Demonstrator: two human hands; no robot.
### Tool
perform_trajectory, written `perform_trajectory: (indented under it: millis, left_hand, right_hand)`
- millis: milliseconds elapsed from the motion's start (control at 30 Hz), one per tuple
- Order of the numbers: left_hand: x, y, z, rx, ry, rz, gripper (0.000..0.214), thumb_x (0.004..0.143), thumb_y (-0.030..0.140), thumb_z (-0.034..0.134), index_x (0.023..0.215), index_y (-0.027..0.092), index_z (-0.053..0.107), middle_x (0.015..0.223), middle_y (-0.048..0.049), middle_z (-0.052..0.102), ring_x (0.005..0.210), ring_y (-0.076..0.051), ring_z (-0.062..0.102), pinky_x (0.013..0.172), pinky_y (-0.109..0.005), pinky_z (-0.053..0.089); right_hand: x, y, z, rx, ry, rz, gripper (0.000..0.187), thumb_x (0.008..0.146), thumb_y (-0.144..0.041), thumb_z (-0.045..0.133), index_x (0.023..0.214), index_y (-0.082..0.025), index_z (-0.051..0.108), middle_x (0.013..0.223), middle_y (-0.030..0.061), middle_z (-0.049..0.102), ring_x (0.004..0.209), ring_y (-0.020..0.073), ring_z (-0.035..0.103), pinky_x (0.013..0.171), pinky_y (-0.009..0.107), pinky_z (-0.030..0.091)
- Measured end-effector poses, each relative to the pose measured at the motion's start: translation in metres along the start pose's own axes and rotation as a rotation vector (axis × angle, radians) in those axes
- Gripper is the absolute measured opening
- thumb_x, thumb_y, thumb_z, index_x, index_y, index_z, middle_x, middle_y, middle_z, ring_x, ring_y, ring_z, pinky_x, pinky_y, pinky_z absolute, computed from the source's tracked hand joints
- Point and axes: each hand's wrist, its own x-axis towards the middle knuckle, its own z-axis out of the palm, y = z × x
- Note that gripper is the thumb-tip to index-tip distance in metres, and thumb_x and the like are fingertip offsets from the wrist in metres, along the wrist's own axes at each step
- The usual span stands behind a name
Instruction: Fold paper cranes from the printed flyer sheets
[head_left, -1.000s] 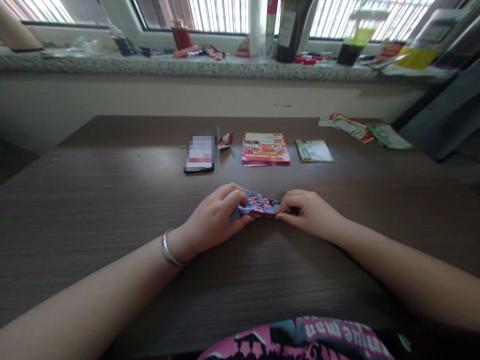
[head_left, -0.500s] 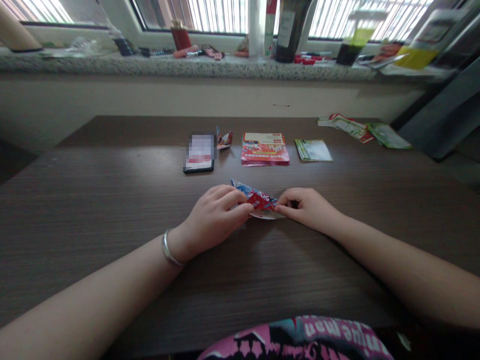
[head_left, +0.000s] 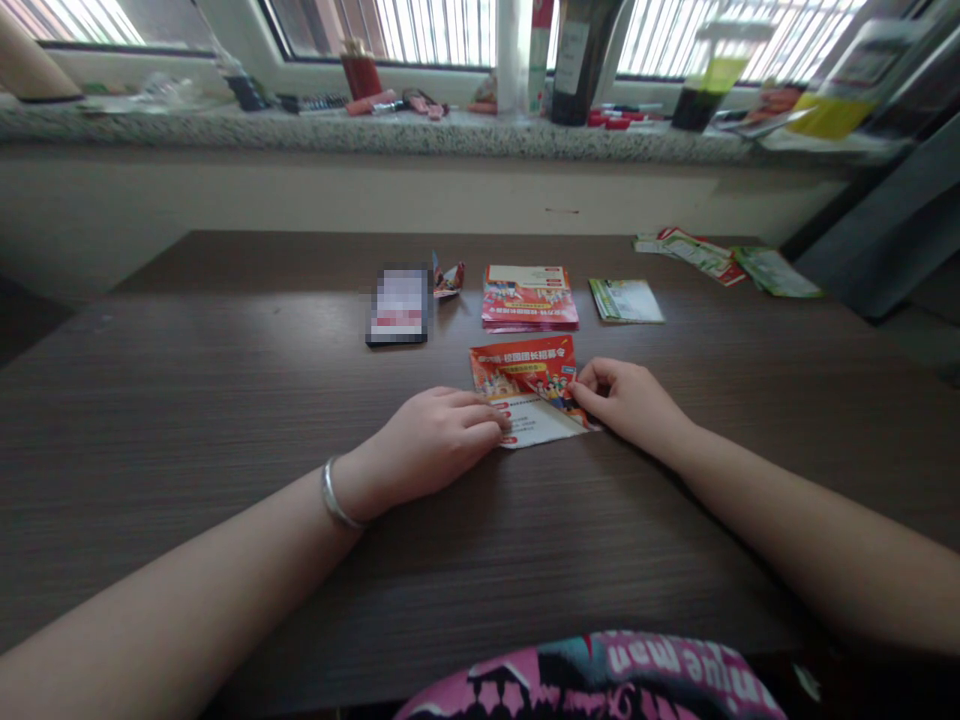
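- Wood-grain desk [head_left: 187, 420] below stone sill [head_left: 420, 138].
- Phone [head_left: 400, 310] twd far edge.
- L hand [head_left: 431, 440] atop flyer's near-L corner; can't tell if pinching.
- Red/white flyer [head_left: 536, 395], approx. desk ctr: creased; prob. light, slick, easily torn; hold by edges.
- R hand [head_left: 634, 400]: thumb + finger clamped on flyer's R edge.
- Leaflets [head_left: 776, 272] nr far-R corner; more room twd L edge.

Left hand [head_left: 439, 437] and right hand [head_left: 628, 398], both bare, as are the forearms [head_left: 217, 575]. The left wrist [head_left: 356, 485] carries a plain silver-coloured bangle [head_left: 331, 497] (a narrow, smooth band, rounded in outline). At the lower edge, part of a patterned garment [head_left: 592, 680] is visible: a curved expanse of pink bearing black silhouettes, a patch of teal, and bold pale lettering set against a dark ground.
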Motion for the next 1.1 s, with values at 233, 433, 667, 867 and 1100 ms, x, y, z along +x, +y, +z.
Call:
perform_trajectory:
  millis: [233,433,667,867,1100]
  left_hand:
    - [-0.001,-0.004,0.0,-0.07,-0.018,-0.022,0.018,0.095,0.023,0.048,0.096,0.018,0.065,0.113,-0.0042,0.071,0.104,-0.019,0.065,0.088,-0.033,0.054]
    - [-0.003,-0.013,0.0,-0.124,-0.026,-0.033,0.018,0.094,0.02,0.048,0.098,0.019,0.066,0.117,-0.0043,0.069,0.109,-0.018,0.063,0.093,-0.035,0.053]
    - [-0.003,-0.011,0.0,-0.15,-0.02,-0.092,0.023,0.087,0.013,0.049,0.103,0.018,0.064,0.116,-0.0067,0.068,0.108,-0.02,0.062,0.094,-0.036,0.052]
    - [-0.004,-0.009,0.001,-0.031,-0.056,-0.171,0.034,0.091,0.034,0.055,0.122,0.021,0.059,0.124,-0.0097,0.062,0.116,-0.026,0.057,0.106,-0.049,0.041]
    - [-0.004,-0.009,0.003,-0.018,-0.093,-0.25,0.04,0.089,0.039,0.058,0.126,0.022,0.057,0.129,-0.0091,0.059,0.12,-0.027,0.054,0.111,-0.054,0.033]
  right_hand:
    - [0.002,0.009,-0.008,-0.158,0.0,0.088,0.023,0.08,-0.041,0.059,0.066,-0.022,0.058,0.065,0.0004,0.065,0.057,0.0149,0.055,0.049,0.026,0.033]
    - [-0.002,0.009,-0.009,-0.21,-0.054,0.07,0.021,0.077,-0.039,0.062,0.065,-0.022,0.057,0.065,-0.0002,0.064,0.056,0.0142,0.055,0.047,0.026,0.032]
    - [0.001,0.015,-0.005,-0.23,0.106,-0.291,0.027,0.077,-0.025,0.063,0.104,-0.02,0.061,0.105,0.0111,0.063,0.095,0.025,0.061,0.082,0.042,0.052]
    - [0.002,0.02,-0.003,-0.277,0.057,-0.595,0.042,0.081,-0.018,0.059,0.122,-0.026,0.063,0.142,0.0077,0.05,0.139,0.033,0.031,0.108,0.06,0.035]
    - [0.002,0.016,-0.002,-0.188,-0.114,-0.727,0.044,0.081,-0.013,0.057,0.124,-0.024,0.064,0.135,0.0037,0.06,0.142,0.0286,0.029,0.111,0.055,0.035]
